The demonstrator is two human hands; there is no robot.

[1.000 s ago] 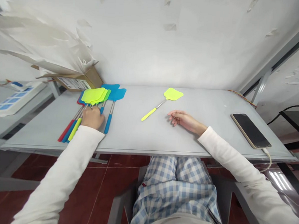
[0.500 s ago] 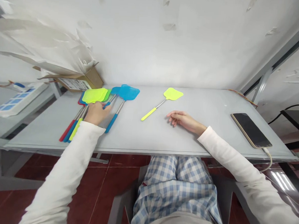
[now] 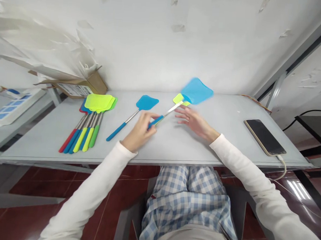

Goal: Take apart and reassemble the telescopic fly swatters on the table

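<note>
My left hand [image 3: 142, 131] is closed round the blue handle of a blue fly swatter [image 3: 197, 91], whose paddle points up and to the right, slightly blurred. Behind it lies a yellow fly swatter [image 3: 178, 98], mostly covered by the blue one. My right hand [image 3: 194, 122] is open beside the metal shaft, fingers spread; whether they touch it I cannot tell. To the left of my left hand a second blue fly swatter [image 3: 147, 102] lies on the table. Farther left is a fanned pile of fly swatters [image 3: 99, 102] with red, blue, yellow and green handles.
A phone [image 3: 265, 137] with a charging cable lies at the table's right side. An opened cardboard box [image 3: 96, 82] stands at the back left, by the wall. At far left is a white case with blue squares [image 3: 10, 107]. The grey table's [image 3: 174, 153] front edge runs above my lap.
My left hand has moved right from the pile, carrying a blue fly swatter over the yellow one. The fingers of my right hand have spread. The other blue swatter now lies apart from the pile.
</note>
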